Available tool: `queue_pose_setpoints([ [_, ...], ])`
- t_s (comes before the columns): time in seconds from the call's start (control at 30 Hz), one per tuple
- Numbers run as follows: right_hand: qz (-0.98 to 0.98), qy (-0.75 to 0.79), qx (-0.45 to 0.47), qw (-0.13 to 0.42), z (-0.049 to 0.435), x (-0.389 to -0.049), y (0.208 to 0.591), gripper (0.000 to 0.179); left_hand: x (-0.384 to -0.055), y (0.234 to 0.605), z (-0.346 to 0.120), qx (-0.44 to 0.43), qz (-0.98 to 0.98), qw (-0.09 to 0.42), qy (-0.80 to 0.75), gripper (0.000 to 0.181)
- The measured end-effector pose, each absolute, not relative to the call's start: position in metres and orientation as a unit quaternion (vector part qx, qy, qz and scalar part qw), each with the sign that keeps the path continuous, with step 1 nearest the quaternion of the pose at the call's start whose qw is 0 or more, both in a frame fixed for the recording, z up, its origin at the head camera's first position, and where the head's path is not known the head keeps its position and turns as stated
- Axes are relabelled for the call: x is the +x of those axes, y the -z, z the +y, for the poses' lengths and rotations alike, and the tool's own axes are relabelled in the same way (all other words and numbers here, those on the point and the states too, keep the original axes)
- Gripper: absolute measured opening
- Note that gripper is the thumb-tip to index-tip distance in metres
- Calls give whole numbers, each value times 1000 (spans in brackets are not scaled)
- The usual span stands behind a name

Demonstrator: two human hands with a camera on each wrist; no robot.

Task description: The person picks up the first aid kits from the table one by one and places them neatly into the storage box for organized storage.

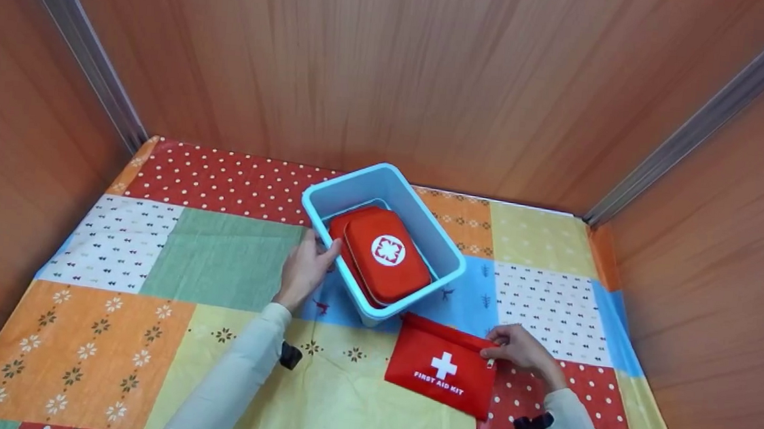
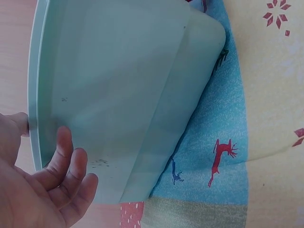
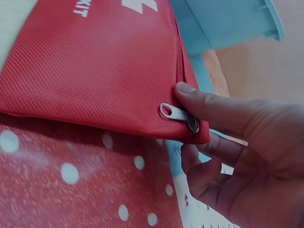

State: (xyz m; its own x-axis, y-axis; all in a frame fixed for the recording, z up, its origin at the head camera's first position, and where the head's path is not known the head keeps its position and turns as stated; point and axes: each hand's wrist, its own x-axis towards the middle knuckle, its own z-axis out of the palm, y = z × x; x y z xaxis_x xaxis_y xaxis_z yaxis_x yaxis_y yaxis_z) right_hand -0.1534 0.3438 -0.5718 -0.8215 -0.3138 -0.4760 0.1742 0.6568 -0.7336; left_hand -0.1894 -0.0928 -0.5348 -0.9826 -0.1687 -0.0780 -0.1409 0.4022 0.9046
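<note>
My left hand (image 1: 305, 270) grips the near left rim of a light blue plastic bin (image 1: 431, 235); in the left wrist view the thumb is over the rim and the fingers lie against the outer wall (image 2: 118, 95). Inside the bin lies a red case (image 1: 398, 274) with a white round emblem, on top of another red item (image 1: 339, 225) mostly hidden beneath it. A red zippered first aid pouch (image 1: 411, 363) is in front of the bin. My right hand (image 1: 525, 348) pinches its upper right corner, beside the metal zipper pull (image 3: 173, 112).
A patchwork-patterned tablecloth (image 1: 236, 251) covers the table. Wood-grain panels (image 1: 339, 68) rise behind and on both sides, with metal strips (image 1: 88, 48) at the corners. The bin stands near the back panel.
</note>
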Motion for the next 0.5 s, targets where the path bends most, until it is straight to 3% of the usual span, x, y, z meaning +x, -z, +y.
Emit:
queue_pose_setpoints([
  [0.5, 840, 474, -19, 264, 378, -148, 572, 29, -189, 535, -93, 90, -837, 13, 540, 41],
])
